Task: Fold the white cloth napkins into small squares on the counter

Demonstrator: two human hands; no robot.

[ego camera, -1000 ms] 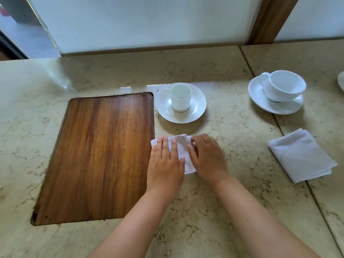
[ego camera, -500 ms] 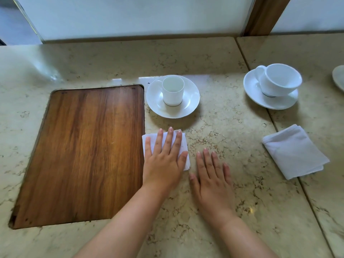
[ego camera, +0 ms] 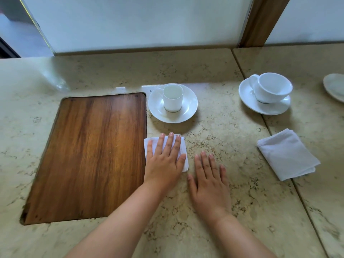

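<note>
Left hand (ego camera: 163, 162) flat on folded napkin (ego camera: 183, 151) — right hand (ego camera: 210, 185) flat on counter (ego camera: 242, 202), grasping nothing

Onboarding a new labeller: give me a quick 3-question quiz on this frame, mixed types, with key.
1. True or false: the left hand lies flat on the small folded napkin.
2. What does the right hand rest on? A) bare counter B) the larger folded napkin C) the wooden board
3. Fill in: each white cup stands on a ____.

Key:
1. True
2. A; its palm is down beside the small napkin, not on it.
3. Saucer; the second cup has its own saucer too.
</note>
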